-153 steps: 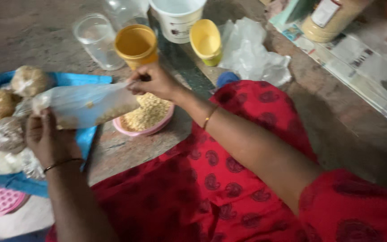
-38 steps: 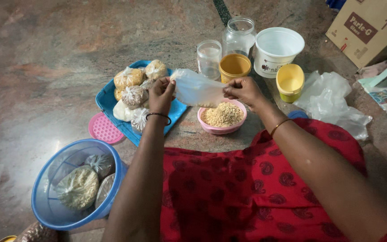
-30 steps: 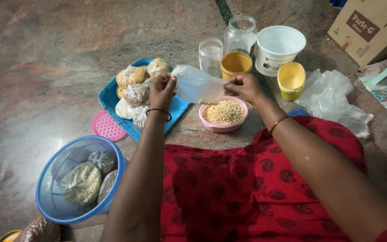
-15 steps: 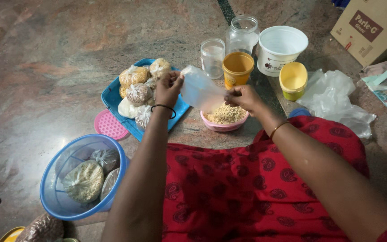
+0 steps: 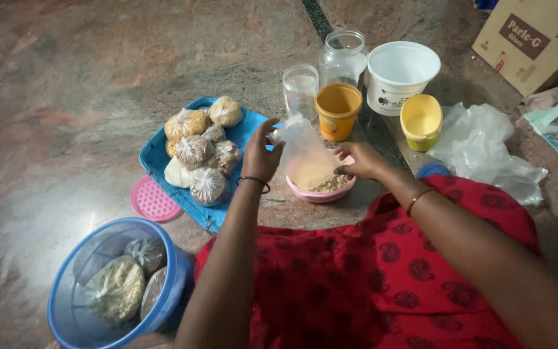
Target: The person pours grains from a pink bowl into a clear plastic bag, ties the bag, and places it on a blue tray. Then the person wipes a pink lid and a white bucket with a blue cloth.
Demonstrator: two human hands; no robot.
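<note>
Clear plastic bag [image 5: 305, 155] at frame centre, pinched at its top by left hand [image 5: 261, 154] over pink bowl [image 5: 323, 187] of grain, right hand [image 5: 360, 161] cupped at bowl's rim, grip unclear — filling step, likely — next calling for steady mouth-open hold.

The scene is dimly and warmly lit. A pale sheen of reflected light is seen on the polished stone floor [image 5: 53, 194] at the left. The corners are darkened, the lower right most. Slight softness is noted throughout, with mild wide-angle stretching toward the edges.
</note>
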